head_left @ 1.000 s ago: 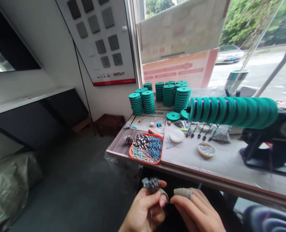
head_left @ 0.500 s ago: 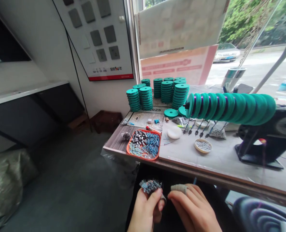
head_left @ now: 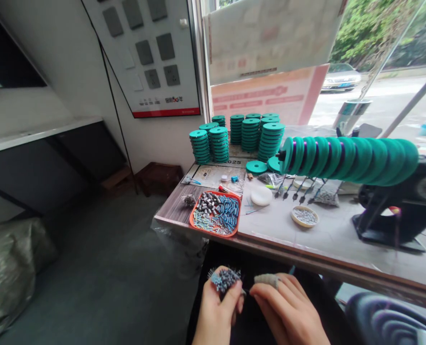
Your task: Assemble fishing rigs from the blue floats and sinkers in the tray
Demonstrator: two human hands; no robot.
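Your left hand point(head_left: 218, 311) has its fingers clamped on a bundle of blue components point(head_left: 224, 279); your right hand point(head_left: 288, 314) has its fingers pinched together just beside it.

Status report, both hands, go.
Left hand gripping bundle of small blue parts. Right hand fingertips at the bundle, grip unclear. Below table edge; nothing between.

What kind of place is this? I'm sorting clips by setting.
Probably a small shopfront workshop for hand assembly. Stacks of green spools stand on a table by a street-facing window, an orange tray holds small parts, and the left hand holds a bundle of small parts.
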